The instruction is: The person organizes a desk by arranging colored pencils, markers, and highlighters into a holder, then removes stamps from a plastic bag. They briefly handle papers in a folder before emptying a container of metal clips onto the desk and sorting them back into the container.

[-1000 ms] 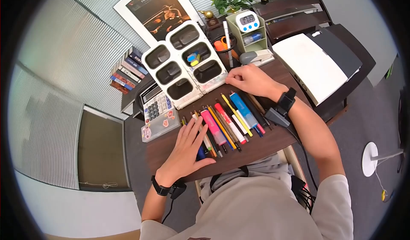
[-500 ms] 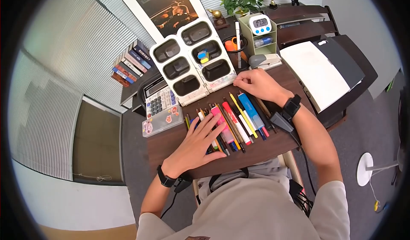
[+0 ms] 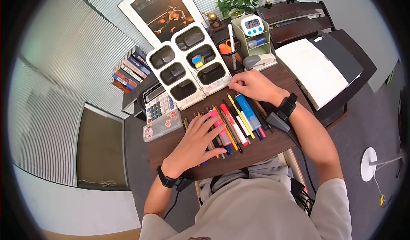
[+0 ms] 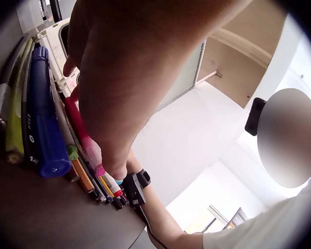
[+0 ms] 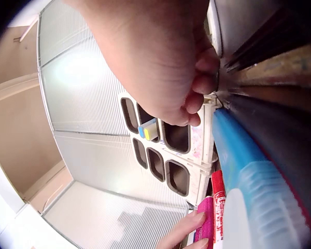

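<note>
At the frame's centre, the pink highlighter (image 3: 224,138) lies partly under the outspread left hand (image 3: 193,142); the right hand (image 3: 258,86) curls by the white organizer (image 3: 218,86), grip unclear. Likely light, stiff, smooth: pinch mid-barrel.

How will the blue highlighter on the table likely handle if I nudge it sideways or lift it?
The blue highlighter looks like hard plastic, so it should stay stiff when lifted. Its broad body suggests sliding more than rolling. It lies close beside the slim yellow pen, so a sideways nudge toward that would probably shift the pen too.
</note>
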`<state>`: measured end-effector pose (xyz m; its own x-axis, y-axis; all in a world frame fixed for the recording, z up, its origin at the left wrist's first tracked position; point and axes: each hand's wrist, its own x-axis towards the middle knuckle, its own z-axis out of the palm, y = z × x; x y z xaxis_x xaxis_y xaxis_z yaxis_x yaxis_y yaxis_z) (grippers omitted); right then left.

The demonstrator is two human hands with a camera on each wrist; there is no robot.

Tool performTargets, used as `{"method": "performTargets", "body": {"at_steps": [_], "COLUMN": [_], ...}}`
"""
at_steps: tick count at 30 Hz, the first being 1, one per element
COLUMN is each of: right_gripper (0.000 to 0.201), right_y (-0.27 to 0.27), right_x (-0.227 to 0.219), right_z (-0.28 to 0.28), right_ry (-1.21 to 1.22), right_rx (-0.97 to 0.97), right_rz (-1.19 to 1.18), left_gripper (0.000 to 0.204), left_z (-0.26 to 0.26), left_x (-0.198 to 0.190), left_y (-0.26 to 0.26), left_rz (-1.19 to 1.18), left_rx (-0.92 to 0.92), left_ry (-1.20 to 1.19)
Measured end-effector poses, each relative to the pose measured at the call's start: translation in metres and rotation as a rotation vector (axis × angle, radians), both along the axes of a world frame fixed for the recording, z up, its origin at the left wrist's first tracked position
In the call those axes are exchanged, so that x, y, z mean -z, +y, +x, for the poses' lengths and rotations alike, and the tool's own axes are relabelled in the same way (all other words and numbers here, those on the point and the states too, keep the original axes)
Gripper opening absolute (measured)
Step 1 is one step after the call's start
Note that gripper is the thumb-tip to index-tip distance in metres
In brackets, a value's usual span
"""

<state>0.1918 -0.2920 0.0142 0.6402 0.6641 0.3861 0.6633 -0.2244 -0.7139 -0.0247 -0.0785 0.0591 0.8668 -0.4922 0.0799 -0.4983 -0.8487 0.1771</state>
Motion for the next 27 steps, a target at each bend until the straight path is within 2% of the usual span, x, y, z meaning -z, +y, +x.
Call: {"method": "performTargets", "body": {"at_steps": [6,9,12,13,15,19,21,27], "right_gripper": [0.022,0.022,0.022,0.021,0.021,0.021,0.021,0.020], "right_y": [0.001,0.001,-0.001,-0.001,-0.002,-0.002,-0.002,-0.003], "right_x": [0.007,0.006,-0.001,-0.002,-0.005,-0.004,-0.004,-0.003], "right_z": [0.004,0.005,0.002,0.002,0.000,0.001,0.002,0.002], "right_ry": [-0.058,-0.050,-0.024,-0.014,-0.008,-0.002,-0.013,-0.069], "right_rx": [-0.002,-0.003,0.002,0.007,0.009,0.005,0.006,0.022], "right_rz": [-0.007,0.009,0.002,-0.008,-0.013,-0.015,-0.012,0.025], "left_gripper": [0.065,0.063,0.064,0.064,0.057,0.052,0.045,0.035], "left_z": [0.007,0.026,0.054,0.066,0.091,0.129,0.141,0.142], "left_x": [-0.009,-0.017,-0.031,-0.037,-0.048,-0.049,-0.046,-0.046], "left_y": [-0.003,0.006,0.013,0.013,0.014,0.023,0.029,0.024], "left_rz": [0.085,-0.010,-0.109,-0.109,-0.176,-0.148,-0.044,-0.052], "left_rx": [-0.010,-0.044,-0.116,-0.116,-0.190,-0.242,-0.202,-0.188], "left_ry": [0.002,-0.062,-0.380,-0.382,-0.544,-0.552,-0.565,-0.588]}}
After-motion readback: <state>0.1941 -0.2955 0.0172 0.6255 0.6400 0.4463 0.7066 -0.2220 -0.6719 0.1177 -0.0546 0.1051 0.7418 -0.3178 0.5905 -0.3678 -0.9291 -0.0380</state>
